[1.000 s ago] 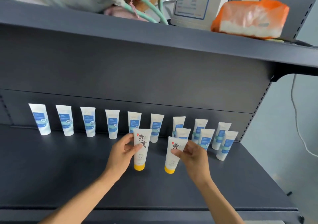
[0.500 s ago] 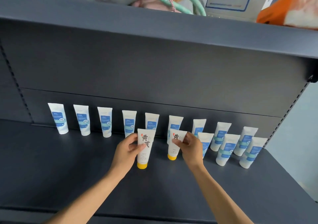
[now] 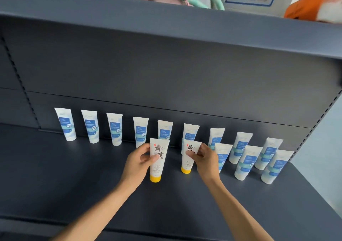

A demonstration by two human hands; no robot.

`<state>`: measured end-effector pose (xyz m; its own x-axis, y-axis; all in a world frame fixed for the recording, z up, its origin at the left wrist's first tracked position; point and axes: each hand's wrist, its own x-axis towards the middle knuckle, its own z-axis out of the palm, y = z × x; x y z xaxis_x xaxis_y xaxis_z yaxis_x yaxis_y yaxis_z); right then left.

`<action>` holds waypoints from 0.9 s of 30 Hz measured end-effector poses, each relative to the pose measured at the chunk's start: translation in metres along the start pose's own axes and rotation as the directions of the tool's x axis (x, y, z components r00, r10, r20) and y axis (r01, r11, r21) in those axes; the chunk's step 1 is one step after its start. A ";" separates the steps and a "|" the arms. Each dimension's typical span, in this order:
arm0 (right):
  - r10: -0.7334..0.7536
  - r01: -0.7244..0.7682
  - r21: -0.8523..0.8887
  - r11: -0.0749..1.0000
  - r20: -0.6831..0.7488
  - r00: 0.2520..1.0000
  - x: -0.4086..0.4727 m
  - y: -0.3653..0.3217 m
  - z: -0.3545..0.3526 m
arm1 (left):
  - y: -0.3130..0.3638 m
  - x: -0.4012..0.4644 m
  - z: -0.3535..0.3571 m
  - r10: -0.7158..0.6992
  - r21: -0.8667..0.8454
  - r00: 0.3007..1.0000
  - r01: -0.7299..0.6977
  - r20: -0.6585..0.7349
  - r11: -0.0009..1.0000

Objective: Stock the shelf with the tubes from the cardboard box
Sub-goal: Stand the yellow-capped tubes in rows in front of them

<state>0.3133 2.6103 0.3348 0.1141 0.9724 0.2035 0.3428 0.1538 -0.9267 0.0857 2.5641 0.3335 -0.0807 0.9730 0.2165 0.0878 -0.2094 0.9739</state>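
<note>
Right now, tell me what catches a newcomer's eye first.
Two white yellow-capped tubes, the left tube and the right tube, stand cap-down mid-shelf, gripped by the left hand and right hand. Behind, white blue-labelled tubes line the dark grey metal shelf.

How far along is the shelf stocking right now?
Done: twelve white blue-labelled tubes stand on the dark shelf. In hand: left hand and right hand each set down a yellow-capped white tube. The box is out of view, so the remainder is unknown.

The orange pack (image 3: 314, 7) is cut off at the right edge.
</note>
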 end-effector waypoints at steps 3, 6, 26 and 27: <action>0.010 -0.010 -0.004 1.000 0.025 1.000 0.000 -0.001 -0.002 | 0.003 -0.003 0.005 -0.002 -0.008 1.000 0.002 -0.013 1.000; 0.011 -0.011 -0.015 1.000 0.031 0.999 0.001 -0.001 -0.004 | 0.005 -0.007 0.010 -0.001 -0.006 1.000 0.001 -0.020 1.000; -0.412 0.409 -0.152 0.900 0.017 0.911 -0.062 -0.063 -0.012 | 0.024 -0.036 0.028 0.103 -0.106 0.995 -0.101 0.006 0.989; -0.396 0.397 -0.107 0.912 0.034 0.918 -0.067 -0.065 -0.008 | 0.026 -0.036 0.026 0.112 -0.132 0.994 -0.109 0.014 0.985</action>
<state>0.2906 2.5341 0.3839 -0.0625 0.8375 0.5429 0.4575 0.5074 -0.7302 0.1170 2.5266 0.3489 -0.0563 0.9448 0.3228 -0.0361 -0.3250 0.9450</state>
